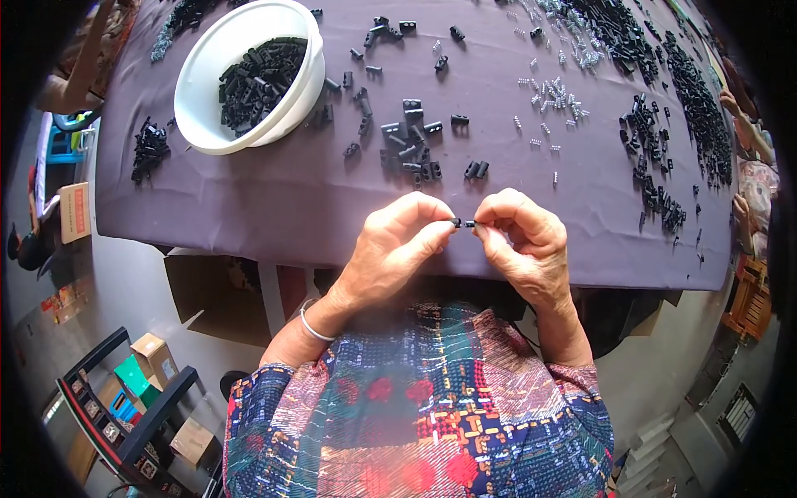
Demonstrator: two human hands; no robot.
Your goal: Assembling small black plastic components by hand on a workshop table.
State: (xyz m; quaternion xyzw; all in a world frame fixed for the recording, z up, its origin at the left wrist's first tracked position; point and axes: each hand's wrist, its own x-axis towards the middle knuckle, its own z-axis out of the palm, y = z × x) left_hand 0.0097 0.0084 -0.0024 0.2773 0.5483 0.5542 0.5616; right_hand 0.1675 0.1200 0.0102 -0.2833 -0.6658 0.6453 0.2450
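Note:
My left hand [386, 249] pinches a small black plastic cord-lock part [456, 222] between thumb and fingertips, just above the table's near edge. Facing it, my right hand [531, 241] pinches another small dark part [470, 224]. The two parts meet end to end or nearly so; which cannot be made out. Beyond my hands lies a loose group of black cord-lock barrels [413, 137], some with round holes showing. Small metal coil springs [560, 104] are scattered to the right of that group.
A white tub [189, 124] of black parts stands at the back left, beside a small black pile [150, 149]. Larger heaps of black parts [697, 108] spread along the right of the purple-grey tablecloth [274, 203]. Other people's hands [735, 108] show at the right edge.

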